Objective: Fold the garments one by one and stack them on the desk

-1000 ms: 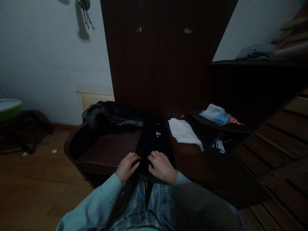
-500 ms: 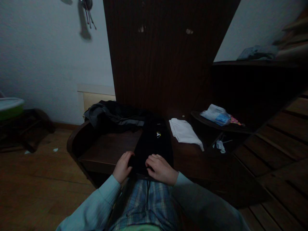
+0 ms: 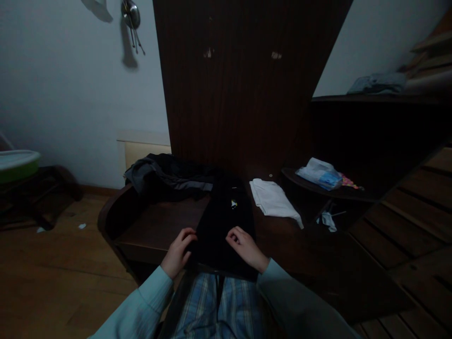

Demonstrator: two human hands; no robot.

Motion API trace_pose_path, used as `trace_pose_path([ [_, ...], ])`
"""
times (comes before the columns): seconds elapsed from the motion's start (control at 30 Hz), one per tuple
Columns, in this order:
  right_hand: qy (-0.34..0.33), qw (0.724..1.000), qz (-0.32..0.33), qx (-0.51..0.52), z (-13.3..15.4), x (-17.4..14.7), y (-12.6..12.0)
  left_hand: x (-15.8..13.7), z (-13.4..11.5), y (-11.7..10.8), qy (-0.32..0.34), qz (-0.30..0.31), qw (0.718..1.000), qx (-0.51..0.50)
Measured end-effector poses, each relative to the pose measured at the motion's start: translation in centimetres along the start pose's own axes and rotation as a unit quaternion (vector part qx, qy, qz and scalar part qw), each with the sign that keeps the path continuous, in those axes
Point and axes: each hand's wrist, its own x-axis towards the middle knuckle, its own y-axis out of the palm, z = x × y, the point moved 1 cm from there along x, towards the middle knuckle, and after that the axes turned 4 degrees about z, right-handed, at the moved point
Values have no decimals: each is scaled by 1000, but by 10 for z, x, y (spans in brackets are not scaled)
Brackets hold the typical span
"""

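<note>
A black folded garment (image 3: 222,223) with a small white-and-yellow emblem lies on the dark wooden bench in front of me. My left hand (image 3: 179,252) is at its left edge, fingertips touching or just over the cloth and thumb apart from them. Over the right half of the garment rests my right hand (image 3: 246,247), its fingers loosely curled, with no fold of cloth visible in them. Just right of the black garment is a folded white cloth (image 3: 274,197). A heap of black and grey clothing (image 3: 165,176) lies at the bench's back left.
The bench (image 3: 158,221) has a curved left arm and a tall dark panel (image 3: 240,108) behind it. On the right, a low shelf holds a plastic packet (image 3: 321,174). A green basin (image 3: 17,167) stands on a dark stool at far left. White scraps dot the wooden floor.
My right hand has slid right across the black garment, and my left hand has shifted slightly left, so they are farther apart. The view has tilted up a little.
</note>
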Motion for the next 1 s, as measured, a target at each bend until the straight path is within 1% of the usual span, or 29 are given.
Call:
trace_pose_path([
  [0.1, -4, 999, -11, -43, 2, -1, 3, -2, 4, -3, -7, -17, 1000, 17],
  [0.17, -10, 997, -17, -69, 6, -2, 3, -3, 5, -6, -11, -16, 999, 31],
  [0.23, -17, 996, -16, -87, 9, -4, 1, -2, 4, -9, 5, 7, 999, 45],
  [0.37, -43, 993, 4, -108, 15, -12, -3, 3, -3, -9, 65, 84, 992, 64],
  [0.47, -67, 992, 34, -106, 19, -19, -8, 7, -6, -6, 63, 121, 988, 75],
  [0.57, -96, 992, 70, -41, 17, -25, -21, 8, -10, -6, 54, 132, 985, 93],
  [0.6, -99, 993, 64, -14, 14, -26, -28, 8, -12, -8, 54, 134, 984, 101],
  [0.63, -96, 994, 45, 8, 10, -27, -35, 6, -15, -9, 56, 134, 983, 110],
  [0.73, -48, 998, -27, 36, -8, -33, -58, 2, -29, -14, 71, 124, 981, 130],
  [0.8, -15, 999, -30, 42, -18, -40, -65, 0, -44, -13, 86, 113, 982, 124],
  [0.87, -9, 999, -26, 37, -24, -48, -65, 3, -61, -7, 94, 108, 984, 104],
  [1.0, -31, 996, -76, 20, -24, -58, -56, 23, -92, 24, 95, 136, 983, 84],
])
